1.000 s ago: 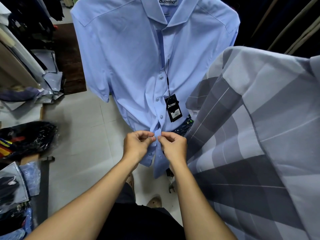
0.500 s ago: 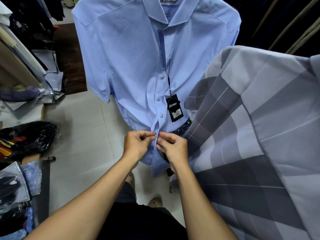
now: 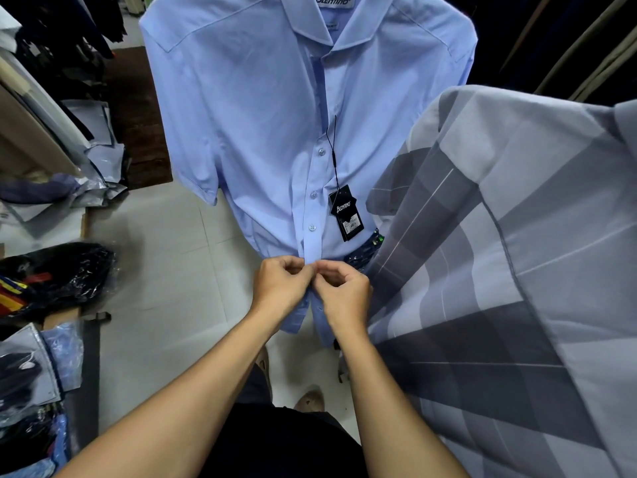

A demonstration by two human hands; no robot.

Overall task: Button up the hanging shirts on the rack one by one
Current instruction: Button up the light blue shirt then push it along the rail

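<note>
A light blue short-sleeved shirt hangs in front of me, its front closed by several white buttons down the placket. A black price tag dangles on a cord at its right side. My left hand and my right hand meet at the placket near the hem, each pinching one edge of the fabric between thumb and fingers. The button between them is hidden by my fingertips. Below my hands the two front flaps hang apart.
A grey checked shirt hangs close on the right and brushes my right forearm. Bagged clothes and folded shirts lie on a low surface at the left. Pale floor tiles show below the shirt, with my feet on them.
Both hands stay at the same low spot on the placket; the fingertips have shifted slightly, pressing closer together. The shirt hem sways a little.
</note>
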